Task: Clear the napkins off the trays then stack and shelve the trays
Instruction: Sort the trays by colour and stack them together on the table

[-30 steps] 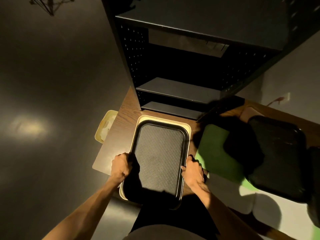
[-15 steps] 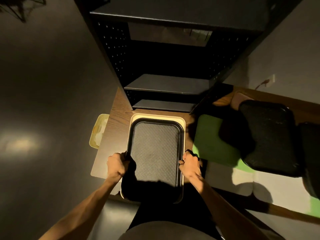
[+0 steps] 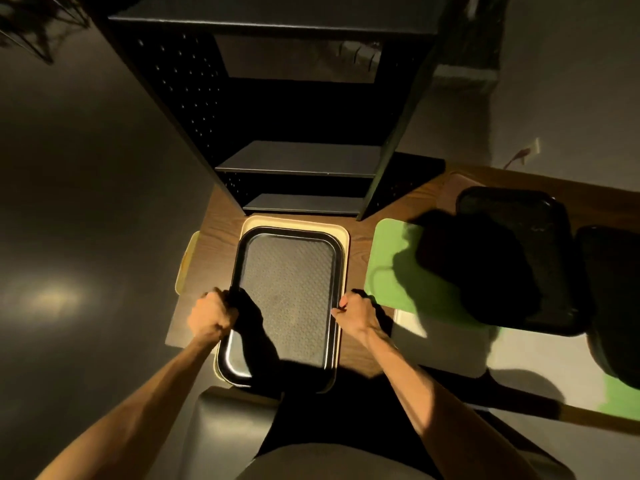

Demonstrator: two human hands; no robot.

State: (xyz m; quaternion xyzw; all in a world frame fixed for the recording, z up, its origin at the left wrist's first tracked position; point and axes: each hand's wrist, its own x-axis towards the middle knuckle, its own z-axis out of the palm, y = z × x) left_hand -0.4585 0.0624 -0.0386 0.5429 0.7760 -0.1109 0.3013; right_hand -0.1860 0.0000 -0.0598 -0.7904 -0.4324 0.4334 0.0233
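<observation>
Head view: black tray (image 3: 289, 299) near end shadowed.

A black textured tray (image 3: 289, 299) sits nested in a cream tray (image 3: 341, 233), near the dark shelf unit (image 3: 298, 157); right lie a green tray (image 3: 388, 265) and more black trays (image 3: 512, 216)
</observation>
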